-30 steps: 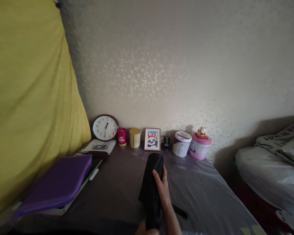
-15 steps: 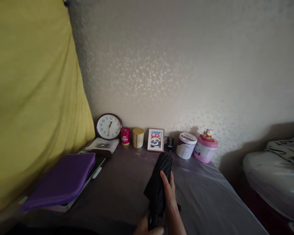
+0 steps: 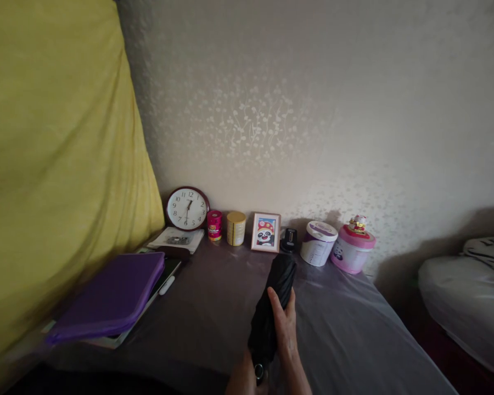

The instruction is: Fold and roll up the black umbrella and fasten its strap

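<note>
A folded black umbrella points away from me over the near part of the table, its canopy gathered round the shaft. My right hand wraps the canopy from the right, thumb lying on top. Low in view, my left hand is closed about the lower end by the handle, where a round button with a shiny ring shows. Some of the left hand's fingers are hidden by the umbrella and the picture's bottom edge.
A grey-covered table carries a purple folder at left. Along the wall stand a clock, a pink tin, a yellow can, a panda picture frame, a black object, a white tub and a pink tub.
The canopy flap that stuck out on the left now lies closer to the umbrella. My left hand has shifted at the handle, and the button now shows. The view has turned slightly left.
</note>
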{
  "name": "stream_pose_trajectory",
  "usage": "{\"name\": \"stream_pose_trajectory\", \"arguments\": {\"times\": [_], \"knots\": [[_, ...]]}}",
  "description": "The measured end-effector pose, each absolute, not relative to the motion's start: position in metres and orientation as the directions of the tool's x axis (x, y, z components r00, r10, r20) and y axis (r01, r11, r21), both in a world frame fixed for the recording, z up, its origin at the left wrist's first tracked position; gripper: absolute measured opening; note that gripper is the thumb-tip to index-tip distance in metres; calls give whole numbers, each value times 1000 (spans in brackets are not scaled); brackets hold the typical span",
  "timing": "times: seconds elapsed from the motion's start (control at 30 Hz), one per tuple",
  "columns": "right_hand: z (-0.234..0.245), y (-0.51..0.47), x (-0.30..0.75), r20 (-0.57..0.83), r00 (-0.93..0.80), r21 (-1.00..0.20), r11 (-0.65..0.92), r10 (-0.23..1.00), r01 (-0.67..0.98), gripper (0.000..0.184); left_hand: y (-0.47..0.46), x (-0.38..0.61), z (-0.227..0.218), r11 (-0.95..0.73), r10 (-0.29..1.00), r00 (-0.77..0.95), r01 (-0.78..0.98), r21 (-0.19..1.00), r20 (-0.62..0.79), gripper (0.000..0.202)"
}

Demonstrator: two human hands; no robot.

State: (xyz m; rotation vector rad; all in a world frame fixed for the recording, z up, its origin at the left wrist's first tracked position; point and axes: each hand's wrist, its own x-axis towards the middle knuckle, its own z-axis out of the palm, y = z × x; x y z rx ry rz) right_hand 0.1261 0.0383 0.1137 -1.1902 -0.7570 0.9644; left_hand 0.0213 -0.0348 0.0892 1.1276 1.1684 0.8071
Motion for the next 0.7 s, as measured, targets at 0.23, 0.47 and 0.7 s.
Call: {"name": "stream_pose_trajectory", "arguments": {"times": [0.23,0.47,0.7], "knots": [[118,32,133,-146,229,-922,-49,962,-383,62,-42,17,94,346,826,478,-8,938,-300,30],[114,35,130,-61,387,-990,-5,920,-144,80,-37,31,73,253,918,275,152,955,-287,62],[110,35,130,-69,422,-987,0,904,-161,79,-31,24,61,133,960,232,115,984,-157,80]]}}
